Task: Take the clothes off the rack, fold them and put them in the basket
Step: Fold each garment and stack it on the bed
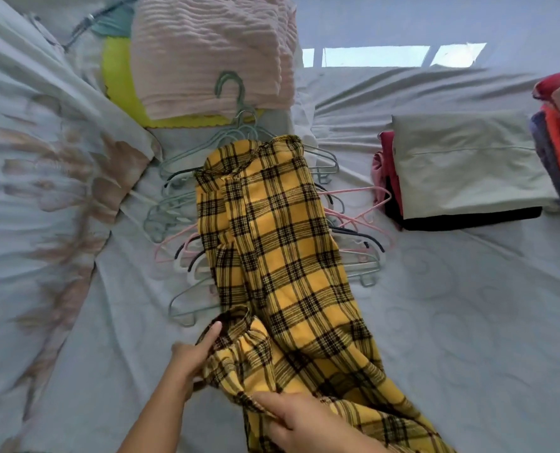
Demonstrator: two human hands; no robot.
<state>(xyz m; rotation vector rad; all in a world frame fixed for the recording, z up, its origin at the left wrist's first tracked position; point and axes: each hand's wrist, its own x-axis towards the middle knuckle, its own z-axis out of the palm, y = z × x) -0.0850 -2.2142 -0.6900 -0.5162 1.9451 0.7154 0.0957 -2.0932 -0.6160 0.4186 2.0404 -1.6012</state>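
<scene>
- I have a yellow plaid garment (281, 243) stretched out lengthways on the bed (468, 305), its far end up near the middle of the view and its near end bunched under my hands.
- My left hand (190, 354) sits at the garment's left near edge; the forefinger points up along a gathered, elastic-looking cuff or waistband, and the other fingers curl into the cloth beside it, gripping it.
- My right hand (301, 420) lies on top of the near end, just right of the left one, fingers bent and pinching a fold of the plaid cloth.
- The two hands are close together, with the bunched cloth between them.
- The garment lies over a heap of hangers (187, 204), green, pink, white and dark, which stick out from under it on both sides.
- Beyond the hangers stands a pile of pink ribbed cloth (213, 53) on something bright yellow-green (118, 70), perhaps a basket, though I can't tell from here.
- To the right, well apart from my hands, is a stack of folded clothes (468, 165): pale grey-green on top, black and dark red below.
- At the far right edge is more cloth in red, orange and purple (559, 132).
- A patterned cover (43, 178) is rumpled along the left side of the bed.
</scene>
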